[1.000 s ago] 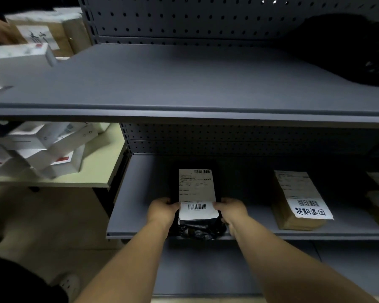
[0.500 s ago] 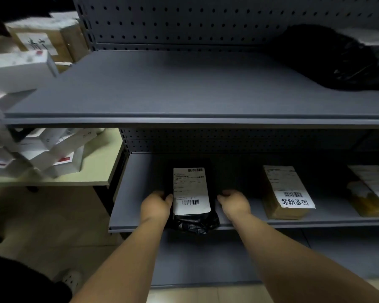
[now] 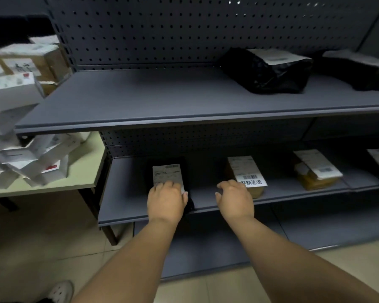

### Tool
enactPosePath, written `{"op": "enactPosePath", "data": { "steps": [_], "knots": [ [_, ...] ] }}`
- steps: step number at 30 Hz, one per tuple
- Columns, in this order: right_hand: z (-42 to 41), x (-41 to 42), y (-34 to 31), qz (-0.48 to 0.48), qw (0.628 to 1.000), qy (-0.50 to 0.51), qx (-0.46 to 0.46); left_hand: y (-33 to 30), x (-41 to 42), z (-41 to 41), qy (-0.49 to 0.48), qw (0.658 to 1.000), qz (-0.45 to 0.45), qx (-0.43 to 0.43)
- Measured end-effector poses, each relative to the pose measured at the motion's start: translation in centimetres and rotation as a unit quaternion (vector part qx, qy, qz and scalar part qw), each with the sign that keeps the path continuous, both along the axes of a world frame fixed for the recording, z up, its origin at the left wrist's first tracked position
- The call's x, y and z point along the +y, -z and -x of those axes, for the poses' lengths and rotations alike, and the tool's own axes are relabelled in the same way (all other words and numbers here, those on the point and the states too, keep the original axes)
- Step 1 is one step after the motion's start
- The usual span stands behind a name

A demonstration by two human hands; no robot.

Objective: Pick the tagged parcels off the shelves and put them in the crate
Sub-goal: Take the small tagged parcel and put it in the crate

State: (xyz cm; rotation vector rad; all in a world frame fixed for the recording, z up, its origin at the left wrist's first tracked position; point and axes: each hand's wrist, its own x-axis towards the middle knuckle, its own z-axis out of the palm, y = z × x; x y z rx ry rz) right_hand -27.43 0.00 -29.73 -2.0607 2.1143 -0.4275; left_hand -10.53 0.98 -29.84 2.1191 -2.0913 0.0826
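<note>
A black bag parcel with a white shipping label (image 3: 167, 173) lies at the left of the lower shelf (image 3: 123, 193). My left hand (image 3: 165, 200) rests on top of its near end, fingers laid over the label, thumb alongside. To the right lies a brown parcel (image 3: 245, 171) with a barcode label and a handwritten white tag. My right hand (image 3: 234, 197) hovers at this parcel's near left corner with fingers loosely curled, holding nothing. No crate is in view.
Another brown labelled parcel (image 3: 317, 173) lies further right on the same shelf. Two black bags (image 3: 267, 71) sit on the upper shelf (image 3: 140, 99). A pale table (image 3: 81, 171) at the left carries several white boxes (image 3: 31, 158). A shoe (image 3: 60, 291) shows on the tiled floor.
My right hand let go of the black parcel and moved right toward the tagged brown parcel. My left hand shifted from the parcel's side onto its top. The view swung left.
</note>
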Motion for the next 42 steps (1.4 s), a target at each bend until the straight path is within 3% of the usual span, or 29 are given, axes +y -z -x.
{"op": "enactPosePath", "data": {
  "steps": [11,22,26,29,33,38,42],
  "knots": [
    [10.0,0.4,-1.0,-0.012,1.000,0.021,-0.012,-1.2,0.5,9.3,0.005,1.000,0.012,0.012],
    [20.9,-2.5,-1.4,-0.020,0.999,-0.029,-0.035,-1.6,0.0,20.0,-0.108,0.994,0.017,0.011],
    [23.1,-3.5,-1.1,-0.034,0.996,-0.028,-0.078,-1.4,-0.3,22.1,-0.162,0.986,-0.007,0.051],
    [23.9,-4.4,-0.8,-0.061,0.992,-0.025,-0.110,-1.3,-0.9,22.9,-0.218,0.964,-0.038,0.144],
    [23.6,-6.0,0.0,-0.100,0.981,-0.013,-0.169,-0.8,-2.5,22.8,-0.286,0.909,-0.064,0.295],
    [22.1,-7.8,1.3,-0.164,0.955,0.026,-0.244,0.7,-5.1,21.4,-0.317,0.864,-0.077,0.384],
    [20.5,-9.2,2.6,-0.216,0.903,0.073,-0.364,2.6,-7.1,20.3,-0.335,0.804,-0.063,0.487]
  ]
}}
